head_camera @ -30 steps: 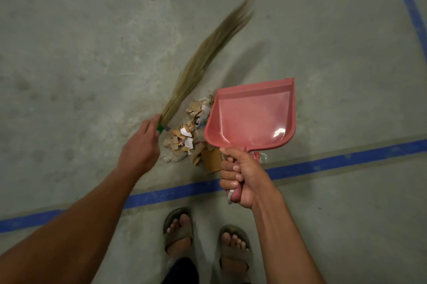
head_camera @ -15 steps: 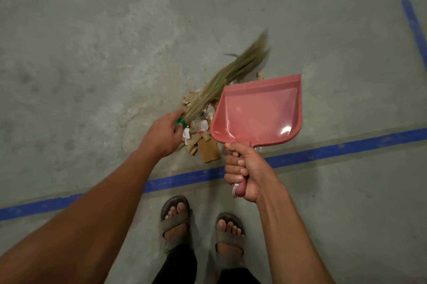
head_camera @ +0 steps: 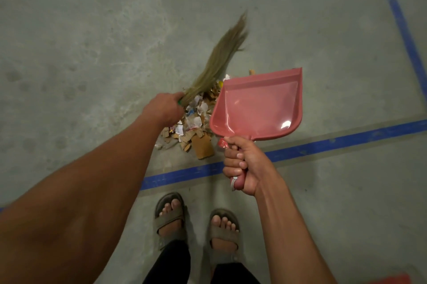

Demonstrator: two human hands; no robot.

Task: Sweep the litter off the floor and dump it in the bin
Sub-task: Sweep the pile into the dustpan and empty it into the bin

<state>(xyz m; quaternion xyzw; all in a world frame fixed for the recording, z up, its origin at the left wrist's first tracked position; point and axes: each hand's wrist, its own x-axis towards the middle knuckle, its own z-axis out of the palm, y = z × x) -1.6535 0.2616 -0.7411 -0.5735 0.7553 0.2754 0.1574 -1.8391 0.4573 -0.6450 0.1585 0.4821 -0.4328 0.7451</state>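
I see the left hand (head_camera: 164, 108) grasping the broom (head_camera: 219, 61) over the litter (head_camera: 196, 121); the right hand (head_camera: 242, 163) grips the dustpan (head_camera: 258, 108) handle.

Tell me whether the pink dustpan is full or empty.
Empty. The pink dustpan shows only bare plastic and a glare spot inside; the litter pile lies on the floor to its left, beside the broom.

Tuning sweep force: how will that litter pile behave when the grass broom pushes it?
The litter pile is torn cardboard and paper scraps, so probably light and prone to scatter. The larger cardboard piece lies flat and may slide rather than roll. The grass broom bristles look soft, so likely bend on contact.
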